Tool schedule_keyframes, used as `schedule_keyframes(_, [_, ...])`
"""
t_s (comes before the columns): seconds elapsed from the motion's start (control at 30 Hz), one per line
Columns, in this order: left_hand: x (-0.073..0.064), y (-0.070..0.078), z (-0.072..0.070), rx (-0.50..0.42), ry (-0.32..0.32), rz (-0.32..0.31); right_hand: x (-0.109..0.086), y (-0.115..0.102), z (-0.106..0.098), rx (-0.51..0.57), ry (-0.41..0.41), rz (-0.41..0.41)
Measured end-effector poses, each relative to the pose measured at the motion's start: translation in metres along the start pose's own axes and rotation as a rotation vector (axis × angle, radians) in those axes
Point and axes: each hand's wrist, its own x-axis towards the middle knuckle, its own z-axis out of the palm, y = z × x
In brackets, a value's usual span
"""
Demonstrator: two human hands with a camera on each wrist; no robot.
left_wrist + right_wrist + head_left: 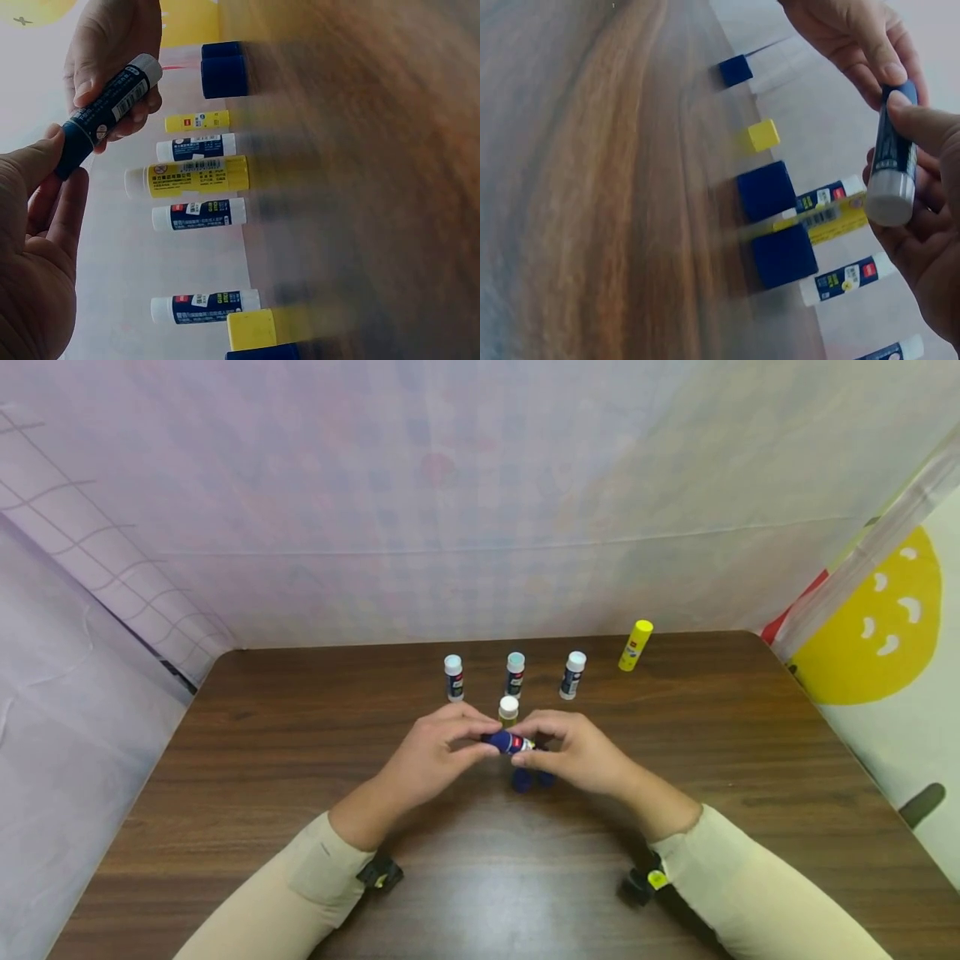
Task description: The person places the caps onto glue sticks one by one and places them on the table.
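Observation:
Both hands hold one navy glue stick (pixel 512 742) above the table. My left hand (pixel 431 752) pinches its dark blue cap (pixel 73 148) between thumb and fingers. Around the labelled barrel, the thumb and fingers of my right hand (pixel 581 752) grip the other part, and its white end (pixel 891 199) points out past them. Just behind the hands stands a yellow glue stick (pixel 199 176) with a white top, partly hidden in the head view. Loose blue caps (pixel 766 191) stand on the table under the right hand.
Three navy glue sticks (pixel 454 678) with pale tops stand in a row toward the back. A yellow-capped glue stick (pixel 635 646) is at the back right. A yellow cap (pixel 763 136) and another blue cap (pixel 735 70) stand toward the left. Behind the wooden table (pixel 300 735) hangs a pale curtain.

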Motion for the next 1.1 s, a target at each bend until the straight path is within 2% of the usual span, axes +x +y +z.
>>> schedule_keyframes(0.33, [-0.001, 0.003, -0.002, -0.061, 0.002, -0.062, -0.001, -0.007, 0.004, -0.048, 0.031, -0.034])
schedule_keyframes(0.63, [0.0, 0.004, -0.001, -0.055, 0.013, -0.033, -0.001, -0.011, 0.002, -0.069, 0.038, -0.032])
schedule_keyframes(0.9, [0.001, 0.007, -0.002, -0.067, 0.006, -0.073, -0.001, -0.009, -0.002, -0.073, 0.041, -0.052])
schedule_keyframes(1.1, [0.002, 0.007, -0.003, -0.076, 0.007, -0.051, -0.001, -0.011, -0.006, -0.092, 0.05, -0.065])
